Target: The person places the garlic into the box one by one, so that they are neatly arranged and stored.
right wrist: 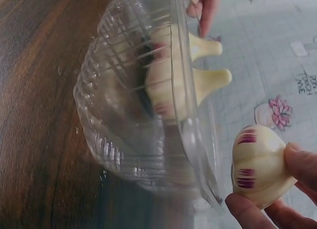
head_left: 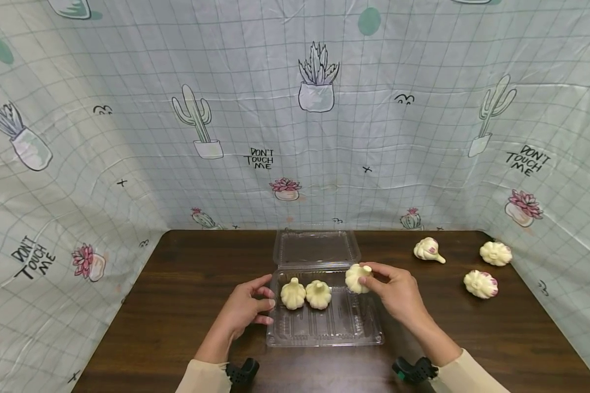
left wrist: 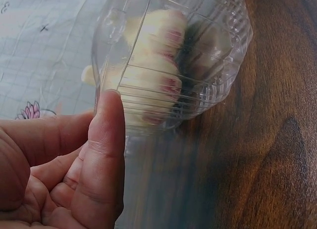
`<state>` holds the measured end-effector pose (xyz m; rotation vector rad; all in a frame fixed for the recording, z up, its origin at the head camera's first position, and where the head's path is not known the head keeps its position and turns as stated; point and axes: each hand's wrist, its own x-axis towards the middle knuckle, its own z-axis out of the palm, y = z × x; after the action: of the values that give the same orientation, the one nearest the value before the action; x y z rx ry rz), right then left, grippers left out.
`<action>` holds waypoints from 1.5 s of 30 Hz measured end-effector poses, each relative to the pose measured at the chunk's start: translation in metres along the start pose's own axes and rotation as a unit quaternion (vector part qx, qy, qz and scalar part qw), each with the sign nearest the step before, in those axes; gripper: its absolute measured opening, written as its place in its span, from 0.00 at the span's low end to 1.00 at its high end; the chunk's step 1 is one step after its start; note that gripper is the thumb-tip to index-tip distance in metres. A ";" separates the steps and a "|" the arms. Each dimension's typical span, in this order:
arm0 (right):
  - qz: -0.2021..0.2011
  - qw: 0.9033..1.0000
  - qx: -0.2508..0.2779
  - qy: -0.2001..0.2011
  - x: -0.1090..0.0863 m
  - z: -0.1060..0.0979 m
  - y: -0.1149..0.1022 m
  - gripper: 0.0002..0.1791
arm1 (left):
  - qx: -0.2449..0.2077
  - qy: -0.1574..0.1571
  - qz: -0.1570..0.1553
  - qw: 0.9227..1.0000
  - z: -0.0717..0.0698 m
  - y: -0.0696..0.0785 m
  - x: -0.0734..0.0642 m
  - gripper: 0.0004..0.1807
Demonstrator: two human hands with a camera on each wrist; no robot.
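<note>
A clear plastic clamshell container (head_left: pixel 324 327) lies with its lid (head_left: pixel 317 248) folded back on the dark wooden table. Two garlic bulbs, the left bulb (head_left: pixel 293 293) and the right bulb (head_left: pixel 318 295), sit side by side in its back left part, stems up. My left hand (head_left: pixel 246 305) pinches the container's left rim; in the left wrist view its thumb (left wrist: pixel 106 125) lies against the clear wall. Between thumb and fingers, my right hand (head_left: pixel 398 289) holds a third garlic bulb (head_left: pixel 357 278) over the container's back right corner. Purple streaks mark this held bulb (right wrist: pixel 260 164) in the right wrist view.
Three more garlic bulbs lie on the table at the right: one with its stem outward (head_left: pixel 428 249), one near the back right corner (head_left: pixel 495 253) and one in front of it (head_left: pixel 481 284). A printed cloth (head_left: pixel 324 136) encloses the table at the back and sides.
</note>
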<state>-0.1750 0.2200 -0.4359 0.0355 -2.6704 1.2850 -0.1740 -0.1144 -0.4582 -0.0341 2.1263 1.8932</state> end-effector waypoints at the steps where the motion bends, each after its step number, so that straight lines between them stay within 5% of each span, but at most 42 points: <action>1: -0.001 1.000 0.001 0.001 0.000 0.001 0.000 0.18 | 0.000 0.000 0.000 1.000 0.000 0.000 0.000 0.37; 14: -0.060 0.998 -0.013 0.014 0.000 0.016 -0.002 0.17 | -0.005 0.000 0.002 1.000 0.000 -0.001 -0.001 0.37; 35: -0.068 0.997 -0.035 -0.011 0.000 0.030 0.007 0.17 | -0.004 -0.006 0.002 1.000 0.001 0.001 -0.002 0.37; 45: -0.170 0.982 -0.086 0.012 0.002 0.050 0.020 0.16 | -0.007 -0.002 -0.006 1.000 0.000 0.002 -0.002 0.36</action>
<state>-0.1862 0.1933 -0.4815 0.4310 -2.5958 0.9413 -0.1728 -0.1144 -0.4563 -0.0459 2.1056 1.9012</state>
